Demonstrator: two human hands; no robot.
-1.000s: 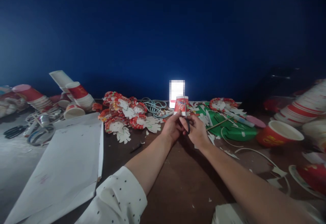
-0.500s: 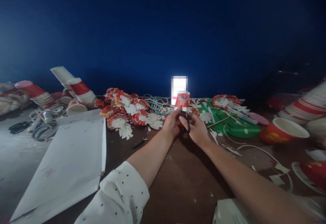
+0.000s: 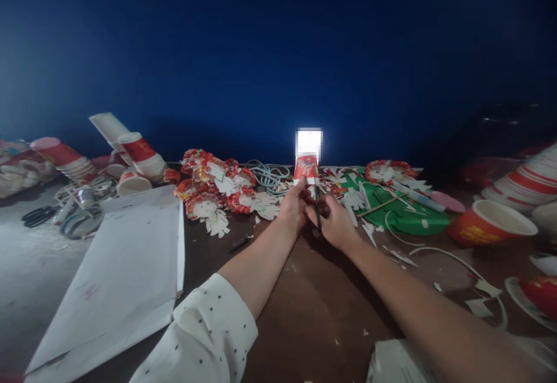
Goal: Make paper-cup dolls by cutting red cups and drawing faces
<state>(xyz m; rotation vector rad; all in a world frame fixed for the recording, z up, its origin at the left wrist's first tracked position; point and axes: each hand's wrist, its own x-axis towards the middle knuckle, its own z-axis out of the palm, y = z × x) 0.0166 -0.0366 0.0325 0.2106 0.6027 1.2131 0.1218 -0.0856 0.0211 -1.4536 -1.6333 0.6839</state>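
Observation:
Straight ahead over the brown table, my left hand [image 3: 295,208] is closed on a small red and white paper cup [image 3: 306,167], which is upside down with its rim toward me. My right hand [image 3: 334,220] is closed around a pair of scissors [image 3: 318,216] with dark handles. The scissors point up and away, and their blades are at the cup's right edge. Whether the blades are cutting into the cup is too small to tell. Just behind the cup is a bright, blurred white rectangle [image 3: 309,139].
Red ruffled paper crafts with white cut-outs [image 3: 217,188] are piled left of centre. A white box [image 3: 130,255] lies at left, with stacked paper cups [image 3: 145,156] behind it. To the right are green paper [image 3: 402,217], a large red paper cup [image 3: 491,223] and scraps.
The cup has turned slightly and shifted a little left relative to the scissors. The scissors now stand more upright beside it. Both hands keep their hold, and the whole view has shifted slightly.

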